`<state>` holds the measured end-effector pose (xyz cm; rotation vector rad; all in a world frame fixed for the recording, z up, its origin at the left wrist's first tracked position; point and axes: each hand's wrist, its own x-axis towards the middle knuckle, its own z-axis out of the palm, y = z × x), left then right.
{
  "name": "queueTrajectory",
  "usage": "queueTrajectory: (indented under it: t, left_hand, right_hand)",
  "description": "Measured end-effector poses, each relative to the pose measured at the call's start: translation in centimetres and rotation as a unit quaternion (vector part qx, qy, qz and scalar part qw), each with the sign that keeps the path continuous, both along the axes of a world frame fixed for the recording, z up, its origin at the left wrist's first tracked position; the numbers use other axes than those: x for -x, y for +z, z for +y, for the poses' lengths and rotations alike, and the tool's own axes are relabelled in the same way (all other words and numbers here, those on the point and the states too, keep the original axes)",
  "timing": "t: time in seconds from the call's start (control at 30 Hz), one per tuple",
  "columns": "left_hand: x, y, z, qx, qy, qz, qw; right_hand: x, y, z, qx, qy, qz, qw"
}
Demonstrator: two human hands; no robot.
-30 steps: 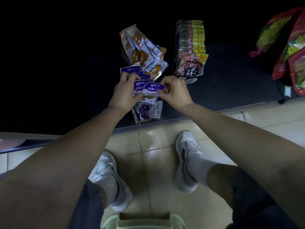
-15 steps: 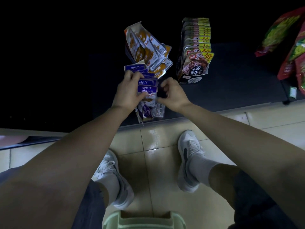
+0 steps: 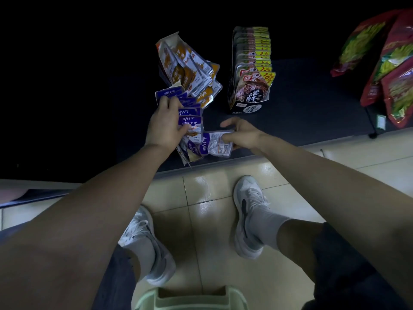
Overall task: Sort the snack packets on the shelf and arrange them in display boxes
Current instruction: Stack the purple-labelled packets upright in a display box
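Observation:
A row of purple snack packets [image 3: 190, 118] stands in a display box on the low dark shelf [image 3: 301, 113]. My left hand [image 3: 165, 125] grips the row from the left side, fingers over the back packets and thumb on the front one. My right hand [image 3: 241, 134] pinches one purple packet [image 3: 215, 144], lying back side up, just right of the row's front. Behind the row sits a box of orange and white packets [image 3: 187, 68], leaning in disorder.
A dark display box of meat-snack packets [image 3: 251, 70] stands neatly to the right on the shelf. Large red and green bags [image 3: 391, 63] lie at the far right. Below are the tiled floor, my two shoes and a pale green plastic stool [image 3: 192, 298].
My right hand has drawn away from the row to the right and down, and now holds a single purple packet turned back side up. My left hand stays on the row.

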<state>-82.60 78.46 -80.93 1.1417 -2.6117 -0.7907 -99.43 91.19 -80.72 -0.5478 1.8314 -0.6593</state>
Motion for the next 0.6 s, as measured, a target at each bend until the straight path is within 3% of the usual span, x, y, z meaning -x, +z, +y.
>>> queueTrajectory:
  t: [0.1, 0.2, 0.27, 0.4, 0.6]
  left_hand:
    - [0.1, 0.1, 0.1, 0.000, 0.001, -0.003, 1.000]
    - [0.1, 0.2, 0.0, -0.004, 0.004, -0.006, 1.000]
    - [0.1, 0.2, 0.0, -0.008, 0.005, -0.004, 1.000]
    - [0.1, 0.3, 0.0, -0.013, 0.008, -0.003, 1.000]
    - [0.2, 0.4, 0.1, -0.012, 0.012, -0.005, 1.000]
  right_hand:
    - [-0.1, 0.0, -0.2, -0.040, 0.024, 0.038, 0.998]
    - [1.0, 0.5, -0.3, -0.058, -0.017, 0.103, 0.993]
    - [2.0, 0.9, 0.0, -0.037, -0.062, 0.072, 0.995]
    - [2.5, 0.8, 0.7, 0.053, -0.113, -0.075, 0.989]
    - [1.6, -0.2, 0.8, 0.075, -0.058, -0.101, 0.990]
